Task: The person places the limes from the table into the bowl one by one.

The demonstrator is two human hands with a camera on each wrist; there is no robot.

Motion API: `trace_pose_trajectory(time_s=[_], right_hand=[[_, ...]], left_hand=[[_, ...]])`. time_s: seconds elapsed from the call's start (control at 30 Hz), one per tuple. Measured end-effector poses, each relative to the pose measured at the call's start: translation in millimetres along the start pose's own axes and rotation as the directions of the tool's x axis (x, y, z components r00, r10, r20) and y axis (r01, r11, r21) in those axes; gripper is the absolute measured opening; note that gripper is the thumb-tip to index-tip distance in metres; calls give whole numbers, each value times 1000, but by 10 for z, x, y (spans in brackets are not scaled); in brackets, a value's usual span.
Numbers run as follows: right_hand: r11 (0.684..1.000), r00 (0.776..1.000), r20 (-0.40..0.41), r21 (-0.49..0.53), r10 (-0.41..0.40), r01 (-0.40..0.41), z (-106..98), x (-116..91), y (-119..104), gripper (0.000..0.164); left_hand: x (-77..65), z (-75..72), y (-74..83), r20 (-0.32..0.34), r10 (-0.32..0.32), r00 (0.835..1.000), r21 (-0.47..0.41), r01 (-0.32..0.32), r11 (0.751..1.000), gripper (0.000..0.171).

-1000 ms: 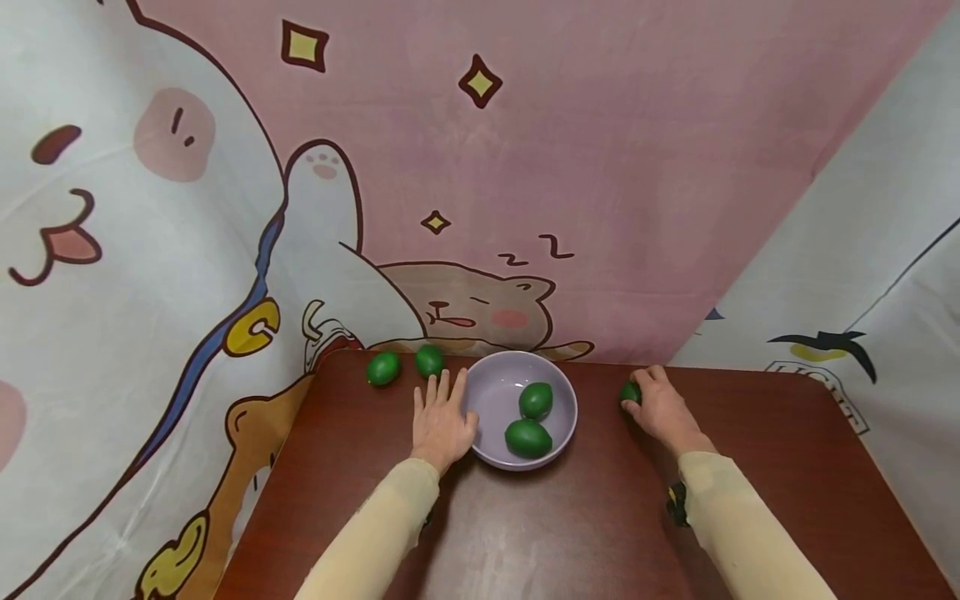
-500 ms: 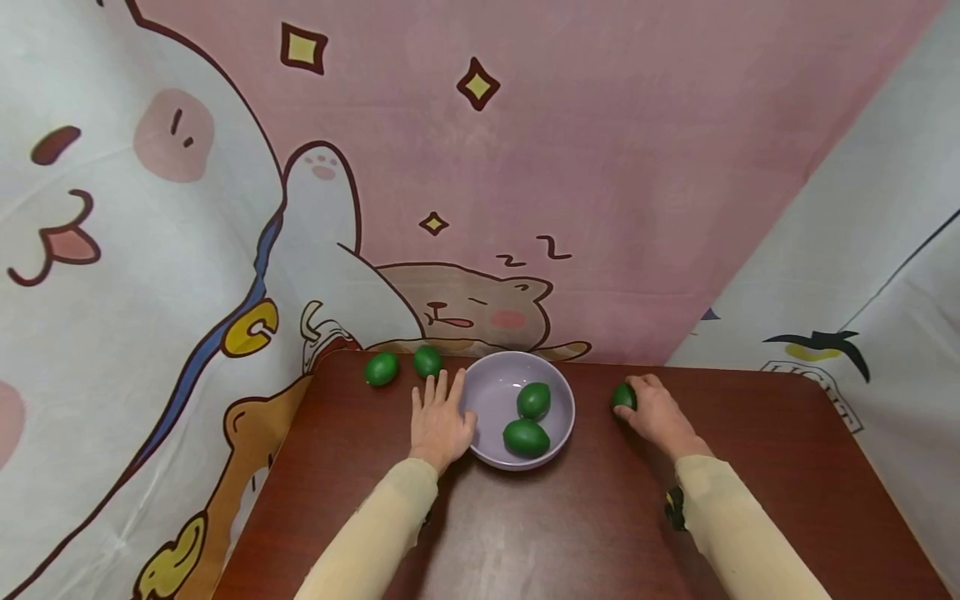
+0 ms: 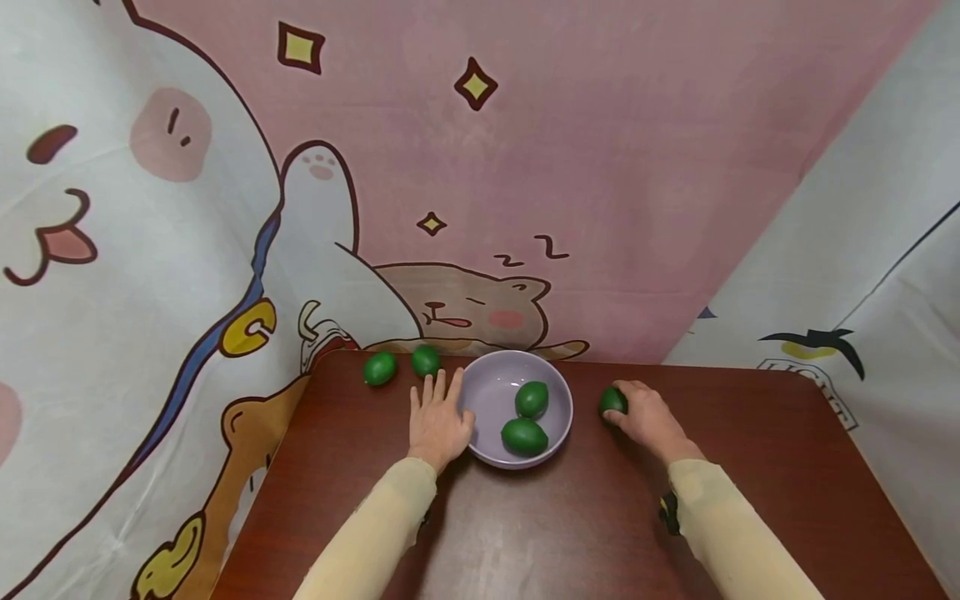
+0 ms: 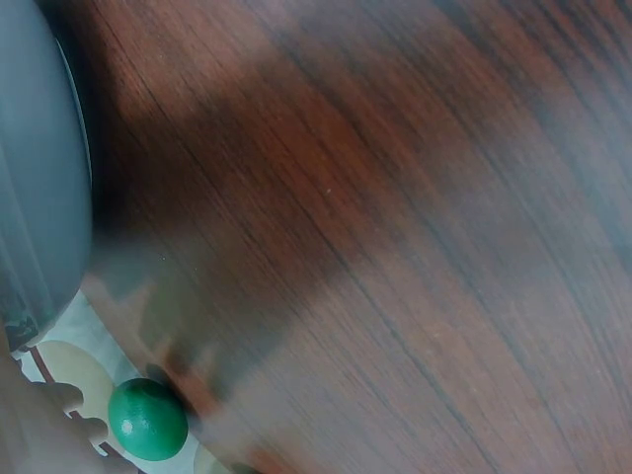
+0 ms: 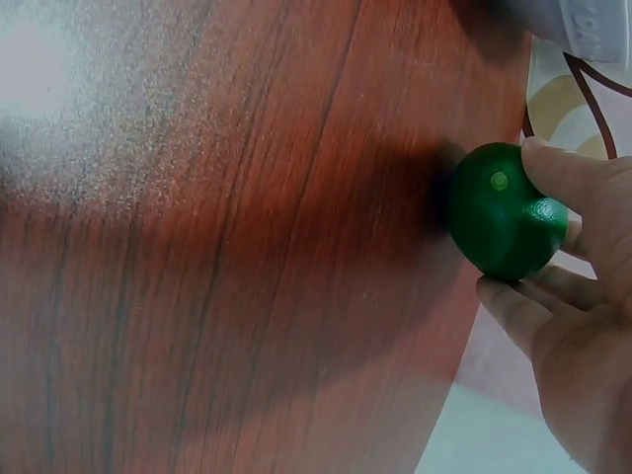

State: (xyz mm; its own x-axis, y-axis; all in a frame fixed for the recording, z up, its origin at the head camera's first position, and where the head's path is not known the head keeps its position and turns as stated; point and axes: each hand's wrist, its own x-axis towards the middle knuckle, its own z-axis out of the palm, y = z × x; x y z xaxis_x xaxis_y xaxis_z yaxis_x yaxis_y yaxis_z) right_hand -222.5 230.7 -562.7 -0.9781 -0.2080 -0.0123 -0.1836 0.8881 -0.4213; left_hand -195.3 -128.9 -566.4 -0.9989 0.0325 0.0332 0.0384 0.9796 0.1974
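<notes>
My right hand (image 3: 651, 419) grips a green lime (image 3: 611, 402) to the right of the lilac bowl (image 3: 487, 408). In the right wrist view, thumb and fingers pinch that lime (image 5: 504, 212) from opposite sides, close over the table. My left hand (image 3: 437, 427) rests at the bowl's left rim, fingers straight and spread, thumb at the bowl's edge. Two limes lie inside the bowl, an upper lime (image 3: 532, 400) and a lower lime (image 3: 524, 437). Beyond the left fingertips sit two more, a near lime (image 3: 426, 361) and a far-left lime (image 3: 380, 368).
The reddish-brown wooden table (image 3: 517, 533) ends at the back against a pink and white cartoon-printed cloth (image 3: 615, 167). A corner of the bowl's side (image 5: 592, 25) shows in the right wrist view.
The right hand has moved left toward the bowl with the lime in its grip. The left hand has stayed at the rim.
</notes>
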Motion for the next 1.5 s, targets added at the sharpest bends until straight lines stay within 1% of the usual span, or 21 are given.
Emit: trace_pose_trajectory(time_s=[0.1,0.37,0.47,0.77,1.07,1.23,1.5], right_hand=[[1000,1000,1,5,1,-1,3,-11,-17,59],[999,997,56,6,44,-45,15,-45,-106,62],[999,997,60,15,48,-49,21,-64,-133,62],[1000,1000,30,29,-3,2,62,-121,-153,62],[998,998,-12,24,-63,63,101,-168,-172,59],[998,998,-3,22,-57,57,98,-196,-201,59],[998,998,-7,30,-59,59,123,-251,-235,58]], left_hand=[[-3,-11,8,1,-1,1000,-1,1,1000,70],[-4,-20,8,-3,2,1000,-6,-2,1000,70],[-2,-15,4,-8,1,1000,-12,-1,1000,70],[-6,-20,3,-13,1,1000,-24,-2,1000,70],[-11,-31,1,-14,6,1000,-10,-6,1000,70],[-13,-31,3,-1,2,1000,-18,-2,1000,70],[-10,-22,0,-9,6,1000,-11,-6,1000,69]])
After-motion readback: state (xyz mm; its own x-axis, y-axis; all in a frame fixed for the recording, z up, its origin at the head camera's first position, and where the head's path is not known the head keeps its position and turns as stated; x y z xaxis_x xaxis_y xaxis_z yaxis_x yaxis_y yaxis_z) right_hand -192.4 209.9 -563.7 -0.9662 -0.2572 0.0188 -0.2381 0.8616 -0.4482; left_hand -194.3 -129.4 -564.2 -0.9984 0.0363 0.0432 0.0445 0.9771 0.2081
